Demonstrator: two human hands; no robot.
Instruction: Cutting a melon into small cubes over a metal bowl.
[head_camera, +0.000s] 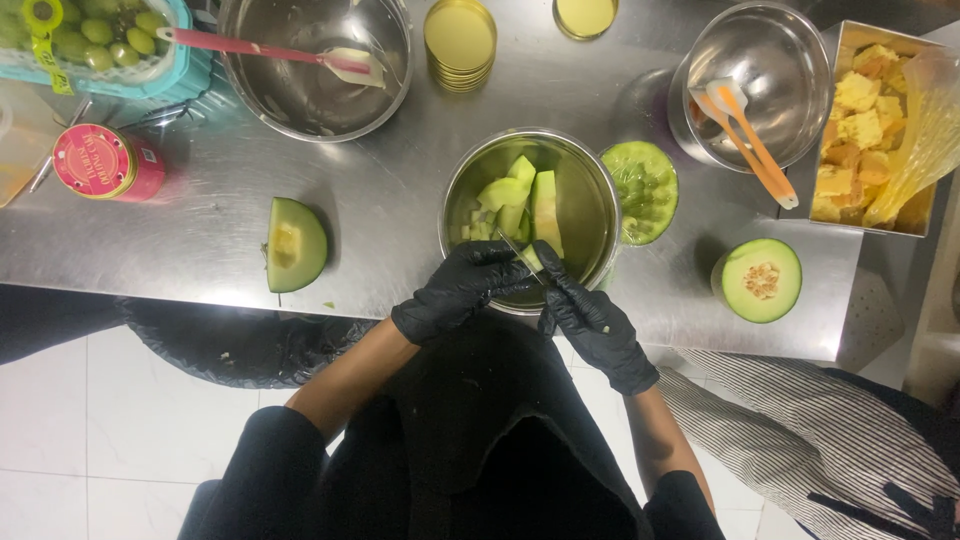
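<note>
Both my hands wear black gloves and meet over the near rim of a steel bowl (592, 200) holding pale green melon pieces (530, 196). My left hand (455, 290) pinches a small melon piece (531, 259) at the bowl's edge. My right hand (592, 325) grips a knife (518, 249) whose thin blade lies against that piece. The knife's handle is hidden inside the glove.
On the steel counter (390, 200): a melon wedge (294, 243) at left, a half melon (761, 279) at right, a scooped melon rind (643, 189), two steel bowls with spatulas (300, 80) (770, 70), a tray of yellow cubes (860, 130), green grapes (100, 30), a red tin (105, 162), gold lids (459, 40). A black bin bag (220, 340) hangs below.
</note>
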